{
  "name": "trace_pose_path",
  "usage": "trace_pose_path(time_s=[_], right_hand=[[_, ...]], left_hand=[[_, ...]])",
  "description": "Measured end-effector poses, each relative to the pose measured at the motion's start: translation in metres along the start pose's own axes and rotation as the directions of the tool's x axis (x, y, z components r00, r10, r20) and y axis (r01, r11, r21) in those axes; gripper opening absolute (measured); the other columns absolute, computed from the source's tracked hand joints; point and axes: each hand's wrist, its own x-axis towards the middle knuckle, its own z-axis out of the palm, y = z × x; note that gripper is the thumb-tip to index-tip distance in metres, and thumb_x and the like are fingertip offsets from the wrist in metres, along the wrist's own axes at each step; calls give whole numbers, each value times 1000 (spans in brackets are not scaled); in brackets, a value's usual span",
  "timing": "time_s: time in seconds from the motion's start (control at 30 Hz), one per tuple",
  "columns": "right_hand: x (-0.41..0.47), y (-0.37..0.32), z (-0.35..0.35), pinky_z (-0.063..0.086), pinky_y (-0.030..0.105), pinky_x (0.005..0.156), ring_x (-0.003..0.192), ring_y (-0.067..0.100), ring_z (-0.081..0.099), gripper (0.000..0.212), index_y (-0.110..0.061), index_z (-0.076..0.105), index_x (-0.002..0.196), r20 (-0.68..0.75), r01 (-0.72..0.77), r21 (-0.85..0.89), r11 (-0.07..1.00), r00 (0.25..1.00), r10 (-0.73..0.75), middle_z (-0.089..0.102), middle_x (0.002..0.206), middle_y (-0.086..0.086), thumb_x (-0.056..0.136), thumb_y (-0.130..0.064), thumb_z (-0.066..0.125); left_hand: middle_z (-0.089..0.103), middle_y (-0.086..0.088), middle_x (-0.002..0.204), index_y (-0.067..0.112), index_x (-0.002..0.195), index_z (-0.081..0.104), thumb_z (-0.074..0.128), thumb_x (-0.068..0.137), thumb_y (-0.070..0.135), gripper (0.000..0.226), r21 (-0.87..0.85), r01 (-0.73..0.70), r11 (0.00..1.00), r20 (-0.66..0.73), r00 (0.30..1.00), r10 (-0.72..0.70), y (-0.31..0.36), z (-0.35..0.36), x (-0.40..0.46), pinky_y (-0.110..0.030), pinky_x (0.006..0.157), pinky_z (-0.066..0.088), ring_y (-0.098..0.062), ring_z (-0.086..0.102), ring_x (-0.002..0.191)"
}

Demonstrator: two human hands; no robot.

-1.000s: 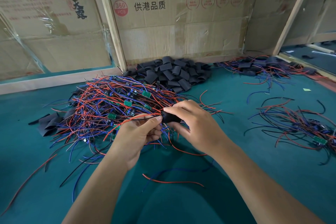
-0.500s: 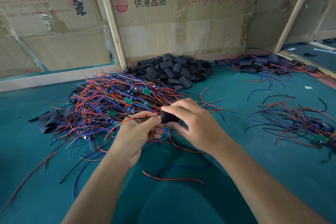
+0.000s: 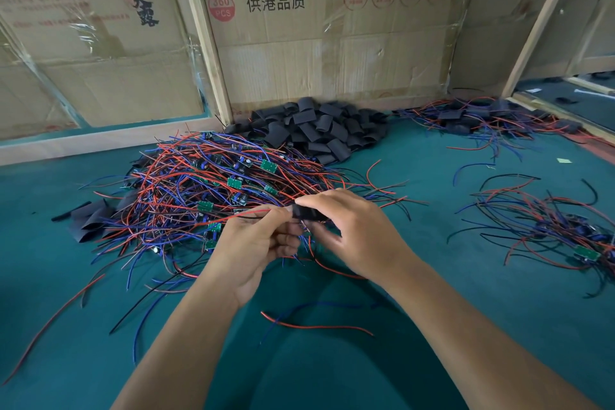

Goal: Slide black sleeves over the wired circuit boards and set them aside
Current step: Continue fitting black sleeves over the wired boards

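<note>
Fingers [image 3: 327, 201] of both hands pinch black sleeve [image 3: 307, 212].

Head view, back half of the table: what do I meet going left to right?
Flat black sleeve pieces at the left edge → big pile of wired circuit boards → heap of black sleeves against the cardboard → sleeved boards set aside at far right.

A black sleeve [image 3: 307, 212] sits pinched in the right hand [image 3: 357, 233], lying roughly level, with red and black wires [image 3: 239, 216] running out of its left end into the left hand [image 3: 253, 243]. The board inside cannot be seen. Beyond both hands lies a heap of loose black sleeves [image 3: 319, 130]; left of them, a tangle of wired green boards [image 3: 213, 190].
</note>
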Motion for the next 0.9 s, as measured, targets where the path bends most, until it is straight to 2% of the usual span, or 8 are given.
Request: trace_pose_path(time_s=[0.07, 0.23, 0.5, 0.53, 0.6, 0.7, 0.8, 0.9], right_hand=[[0, 1, -2, 51, 38, 83, 99, 24, 62, 29, -10, 66, 122, -31, -5, -15, 1000, 1000, 4, 69, 106, 3, 94, -15, 66], [0, 0, -5, 49, 36, 80, 99, 23, 59, 26, -7, 65, 119, -46, -4, -43, 999, 999, 2, 67, 104, 4, 94, -13, 62], [2, -2, -8, 53, 46, 77, 100, 26, 62, 29, -10, 65, 123, -58, -32, -10, 999, 998, 31, 68, 105, 4, 95, -16, 65], [3, -2, -10, 53, 47, 77, 98, 26, 64, 30, -12, 65, 124, -78, -49, -1, 999, 996, 49, 69, 105, 4, 95, -17, 64], [4, -3, -13, 54, 47, 74, 93, 26, 66, 29, -14, 65, 122, -122, -88, 5, 996, 989, 88, 70, 101, 5, 93, -21, 62], [5, -1, -24, 54, 46, 73, 87, 26, 67, 26, -14, 65, 117, -171, -144, -1, 990, 975, 142, 70, 95, 5, 93, -23, 63], [14, 5, -42, 53, 44, 72, 86, 22, 64, 20, -17, 63, 111, -174, -196, -19, 980, 966, 190, 68, 96, -1, 91, -19, 64], [25, 15, -58, 53, 41, 70, 92, 22, 60, 19, -14, 64, 103, -107, -111, -236, 965, 990, 87, 63, 99, -1, 85, -10, 67]], left_hand=[[66, -11, 70, 2, 86, 67, 60, 96, 11, 16, -2, -47, 999, 26, 999, 47, 1, 2, -1, -26, 55, 51, -18, 58, 55], [66, -1, 64, -1, 81, 66, 63, 96, 12, 20, 294, -348, 890, 32, 934, 355, -1, 6, -3, -23, 56, 51, -11, 58, 56], [65, 3, 60, 10, 77, 66, 66, 95, 26, 24, 344, -345, 874, 24, 933, 359, -5, 1, 2, -21, 53, 48, -8, 56, 53], [62, 5, 57, 13, 74, 65, 65, 96, 29, 27, 423, -362, 830, 37, 923, 384, -6, 0, 3, -18, 50, 43, -7, 51, 49], [55, 8, 50, 18, 69, 61, 62, 95, 41, 35, 680, -377, 628, 98, 897, 432, -12, -3, 4, -20, 45, 33, -6, 42, 43], [55, 5, 53, 21, 74, 61, 57, 94, 50, 36, 859, -350, 374, 178, 889, 422, -16, -6, 3, -31, 50, 39, -14, 49, 50], [58, 3, 60, 19, 78, 62, 54, 96, 50, 36, 899, -315, 303, 178, 897, 404, -15, -8, 4, -36, 56, 46, -20, 55, 57], [55, 4, 59, 19, 78, 62, 57, 97, 44, 32, 895, -344, 286, 205, 884, 420, -15, -10, 6, -35, 56, 44, -19, 54, 57]])
